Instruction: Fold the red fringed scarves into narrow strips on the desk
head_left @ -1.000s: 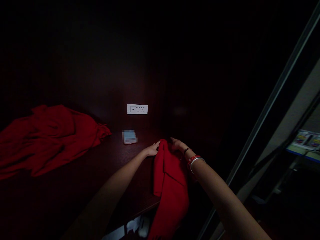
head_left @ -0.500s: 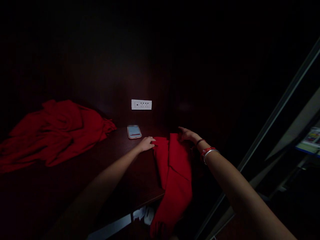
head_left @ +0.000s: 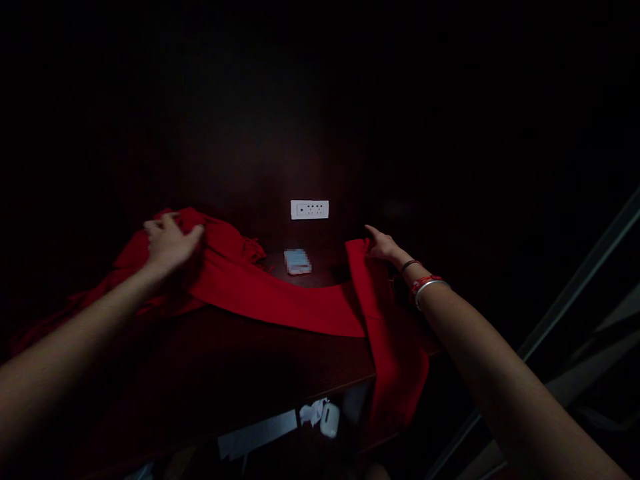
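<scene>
Head view: red cloth (head_left: pixel 280 303) on desk (head_left: pixel 310 357), long band running sideways between the hands; right part drapes the front edge, nearer right hand (head_left: pixel 383 247). Left hand (head_left: pixel 171 243) over left stretch, fingers spread; right index extended. Can't tell either grip.

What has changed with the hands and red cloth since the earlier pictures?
The left hand moved left to the red heap, and the red cloth now stretches leftward toward it. The right hand remains at that cloth's far edge; phone and wall socket stayed put.
</scene>
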Demonstrator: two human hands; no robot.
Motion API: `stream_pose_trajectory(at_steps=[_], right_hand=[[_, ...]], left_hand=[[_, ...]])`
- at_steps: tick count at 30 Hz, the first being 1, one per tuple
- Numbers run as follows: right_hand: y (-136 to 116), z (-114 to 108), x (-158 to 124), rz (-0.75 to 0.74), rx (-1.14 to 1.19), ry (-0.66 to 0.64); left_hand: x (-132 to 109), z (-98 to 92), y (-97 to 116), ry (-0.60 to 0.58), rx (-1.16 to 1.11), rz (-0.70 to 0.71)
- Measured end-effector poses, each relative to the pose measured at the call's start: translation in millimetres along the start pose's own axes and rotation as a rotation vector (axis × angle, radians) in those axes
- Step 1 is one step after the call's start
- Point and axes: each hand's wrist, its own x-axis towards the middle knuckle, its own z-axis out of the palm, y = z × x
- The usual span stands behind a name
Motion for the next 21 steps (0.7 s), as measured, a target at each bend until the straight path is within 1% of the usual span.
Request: stream_pose_trajectory(at_steps=[1,2,3,4,5,6,7,8,10,12,14,16,17,19,21], right_hand=[[-7,3,2,-0.022,0.017,-0.003],[-12,5,4,-0.039,0.031,-0.008],[-17,8,6,-0.057,0.044,-0.013],[-20,10,8,-0.077,0.066,-0.017],[-22,12,10,-0.099,0.096,-0.019],[-24,14,13,-0.122,0.128,-0.022],[-26,16,16,-0.142,0.155,-0.025],[-28,18,20,-0.161,0.181,-0.029],[-36,24,30,-0.196,0.233,-0.031],[-52,35,39,-0.228,0.285,-0.028],[-74,52,43,-0.264,0.313,-0.041],[-98,76,41,-0.304,0.279,-0.094],[-108,89,38,-0.327,0.242,-0.138],[-122,112,30,-0.377,0.130,-0.216],[-123,125,21,-0.409,0.028,-0.237]], left_hand=[[-13,9.5,15,0.143,0.056,0.072],[-29,21.8,30,0.119,0.085,0.242],[-45,35.7,43,-0.047,0.089,0.425],[-61,49.7,53,-0.269,0.086,0.547],[-76,62.4,59,-0.504,0.092,0.584],[-89,72.8,61,-0.673,0.101,0.568],[-99,80.1,58,-0.766,0.093,0.556],[-106,83.9,53,-0.817,0.084,0.537],[-112,81.8,38,-0.850,0.065,0.516],[-111,71.6,26,-0.877,0.061,0.514],[-107,61.0,24,-0.898,0.085,0.501],[-105,55.9,32,-0.878,0.134,0.493],[-104,56.0,38,-0.842,0.161,0.494],[-104,60.4,52,-0.723,0.202,0.512],[-105,67.9,65,-0.570,0.219,0.516]])
